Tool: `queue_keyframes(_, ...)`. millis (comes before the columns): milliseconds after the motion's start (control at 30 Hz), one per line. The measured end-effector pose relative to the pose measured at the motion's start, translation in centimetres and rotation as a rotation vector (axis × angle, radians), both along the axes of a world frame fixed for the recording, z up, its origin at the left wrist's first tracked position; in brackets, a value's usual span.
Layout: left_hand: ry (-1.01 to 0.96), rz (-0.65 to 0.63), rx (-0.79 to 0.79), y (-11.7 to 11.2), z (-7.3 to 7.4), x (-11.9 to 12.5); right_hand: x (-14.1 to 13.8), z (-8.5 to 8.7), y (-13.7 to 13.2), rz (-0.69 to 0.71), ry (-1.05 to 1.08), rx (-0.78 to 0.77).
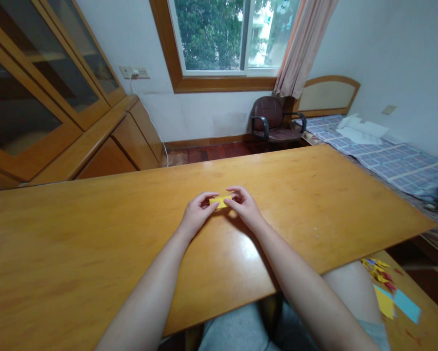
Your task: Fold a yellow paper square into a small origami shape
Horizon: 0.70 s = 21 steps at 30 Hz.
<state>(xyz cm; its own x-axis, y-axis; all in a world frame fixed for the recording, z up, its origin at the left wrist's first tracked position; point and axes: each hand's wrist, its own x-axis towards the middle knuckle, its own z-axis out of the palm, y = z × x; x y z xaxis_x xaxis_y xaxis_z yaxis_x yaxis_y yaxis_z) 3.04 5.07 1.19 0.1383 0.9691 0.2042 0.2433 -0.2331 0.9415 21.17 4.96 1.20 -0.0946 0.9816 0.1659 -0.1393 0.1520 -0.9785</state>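
Note:
Over the middle of the wooden table (105,243), a small yellow piece of folded paper (221,201) is held level between both hands. My left hand (198,210) pinches its left end, thumb on the near face. On the other end, my right hand (244,205) grips with thumb and fingers, its index finger raised above the paper. The far side of the paper and some fingertips are hidden.
At lower right, a bench (429,336) beside my leg bears yellow sheets (385,302), a light blue sheet (407,306) and a pile of small yellow and red paper pieces (378,270). A chair (272,119) stands beyond the table, a cabinet (94,161) at left.

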Motion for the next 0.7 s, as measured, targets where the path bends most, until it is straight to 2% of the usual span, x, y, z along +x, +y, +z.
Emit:
queue_keyframes(400, 0.072, 0.006, 0.005, -0.06, 0.10, -0.03, 0.13, -0.37, 0.09, 0.003, -0.021, 0.007)
queue_keyframes(700, 0.100, -0.025, 0.070, 0.04, 0.08, -0.13, 0.16, -0.31, 0.05, 0.000, 0.004, 0.006)
